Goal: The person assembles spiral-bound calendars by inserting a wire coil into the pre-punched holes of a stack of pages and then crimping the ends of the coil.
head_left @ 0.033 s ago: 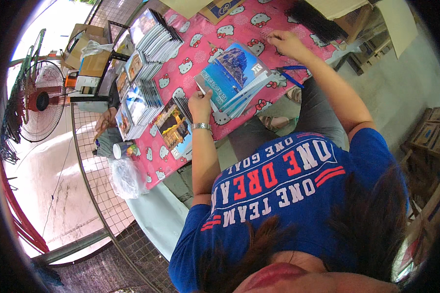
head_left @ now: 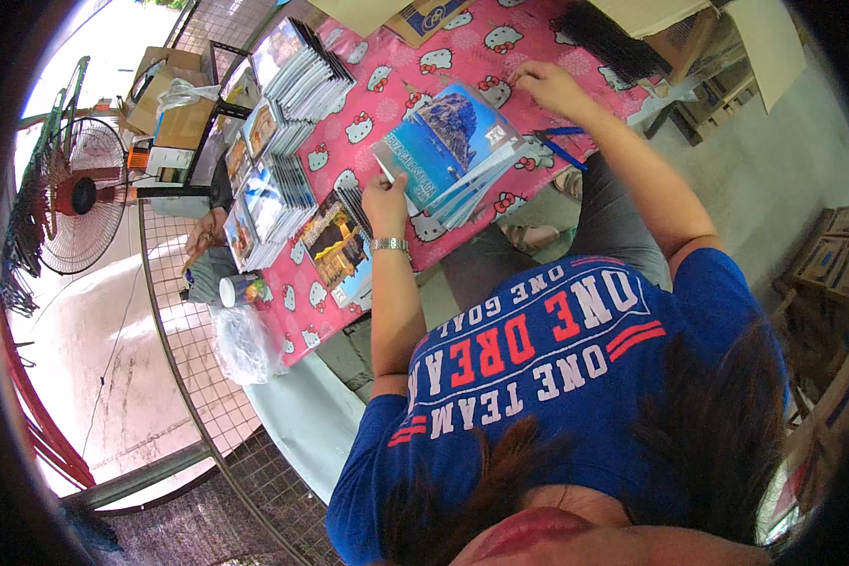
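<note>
In front of me lies a fanned stack of booklets [head_left: 453, 141], the top one with a blue sea-and-rock photo cover. My left hand [head_left: 385, 200] pinches the lower left edge of the top booklet, thumb on the cover. My right hand [head_left: 547, 87] is past the stack's far right corner, fingers curled together over the pink tablecloth [head_left: 377, 80]. Whatever it may hold is too small to make out. Beside my left wrist lies another booklet [head_left: 335, 247] with a yellow building photo. Two blue pens [head_left: 566, 149] lie right of the stack.
Tall piles of booklets [head_left: 288, 189] line the table's left side. A dark bristly heap [head_left: 599, 42] lies at the far right. At the left are a white-lidded jar [head_left: 228, 291], a plastic bag [head_left: 245, 344], another person's hand [head_left: 203, 236] and a fan [head_left: 80, 195].
The top booklet has shifted slightly to the left with my left hand. My right hand has moved only a little.
</note>
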A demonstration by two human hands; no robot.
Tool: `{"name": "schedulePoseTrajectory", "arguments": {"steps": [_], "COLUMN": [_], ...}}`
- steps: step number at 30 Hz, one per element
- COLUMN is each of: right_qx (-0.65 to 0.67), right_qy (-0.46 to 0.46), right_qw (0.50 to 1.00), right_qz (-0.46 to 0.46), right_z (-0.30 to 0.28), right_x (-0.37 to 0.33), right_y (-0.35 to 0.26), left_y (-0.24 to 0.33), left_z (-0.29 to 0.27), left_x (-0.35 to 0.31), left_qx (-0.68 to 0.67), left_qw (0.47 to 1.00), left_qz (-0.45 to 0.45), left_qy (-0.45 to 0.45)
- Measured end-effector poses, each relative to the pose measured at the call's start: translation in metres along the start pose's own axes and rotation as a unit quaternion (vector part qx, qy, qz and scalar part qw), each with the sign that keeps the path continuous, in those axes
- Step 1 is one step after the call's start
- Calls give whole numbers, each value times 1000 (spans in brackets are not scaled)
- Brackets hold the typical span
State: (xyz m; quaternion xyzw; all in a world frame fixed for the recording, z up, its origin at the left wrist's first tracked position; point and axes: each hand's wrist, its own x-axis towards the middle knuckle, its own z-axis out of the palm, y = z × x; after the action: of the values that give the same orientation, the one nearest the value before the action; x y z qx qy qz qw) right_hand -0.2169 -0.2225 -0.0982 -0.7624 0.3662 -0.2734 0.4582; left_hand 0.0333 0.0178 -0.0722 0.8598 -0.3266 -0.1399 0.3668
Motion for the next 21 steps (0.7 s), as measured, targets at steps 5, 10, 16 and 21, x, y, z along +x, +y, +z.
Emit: {"name": "schedulePoseTrajectory", "arguments": {"steps": [5,10,16,21], "right_qx": [110,19,-64,-75], "right_qy": [18,-43,19,6], "right_qw": [993,981,984,987], "right_qz": [-43,-186,-166,-143], "right_z": [38,34,69,71], "right_x": [-3,-35,-36,-40], "right_y": [-20,-82,-40,-38], "left_y": [33,28,-41,31], "left_z": [-14,-18,25,24], "left_x": [-10,-23,7,-21], "left_qx": [-349,-430,-262,-4], "left_qw": [926,889,962,894], "left_qz": [144,157,73,256], "left_qy": [-2,25,1,369]}}
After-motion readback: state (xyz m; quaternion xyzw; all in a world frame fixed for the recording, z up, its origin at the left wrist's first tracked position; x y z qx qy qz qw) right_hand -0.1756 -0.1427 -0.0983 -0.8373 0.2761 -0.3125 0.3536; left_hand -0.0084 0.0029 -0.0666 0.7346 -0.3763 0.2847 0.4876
